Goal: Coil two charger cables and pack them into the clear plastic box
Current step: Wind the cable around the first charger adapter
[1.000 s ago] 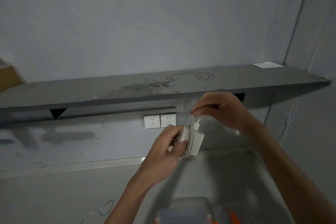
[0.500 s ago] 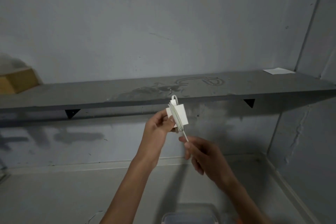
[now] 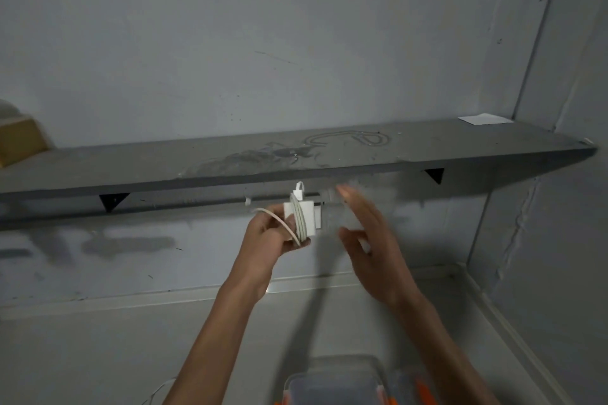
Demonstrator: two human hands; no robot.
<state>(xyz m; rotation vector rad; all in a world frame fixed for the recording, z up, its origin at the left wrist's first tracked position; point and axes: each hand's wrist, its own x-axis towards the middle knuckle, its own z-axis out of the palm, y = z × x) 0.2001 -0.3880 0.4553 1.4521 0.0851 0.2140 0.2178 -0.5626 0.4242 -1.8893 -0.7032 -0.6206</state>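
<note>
My left hand (image 3: 268, 238) holds up a white charger block (image 3: 304, 215) with its white cable wound around it; one loop of cable (image 3: 279, 219) arcs over my fingers. To the right of the block, my right hand (image 3: 368, 240) is blurred, fingers spread, and appears to hold nothing. The clear plastic box (image 3: 332, 386) with orange clips sits at the bottom edge, below my hands. Another thin white cable (image 3: 161, 391) lies on the surface at the bottom left, mostly hidden by my left arm.
A grey shelf (image 3: 131, 171) on black brackets runs across the wall just above my hands. A cardboard box (image 3: 18, 141) sits at its left end and a white paper (image 3: 485, 119) at its right end. A second clear container (image 3: 418, 388) stands beside the box.
My right hand rose from below the charger to its right side and let go of the cable end. The cable now loops over my left fingers.
</note>
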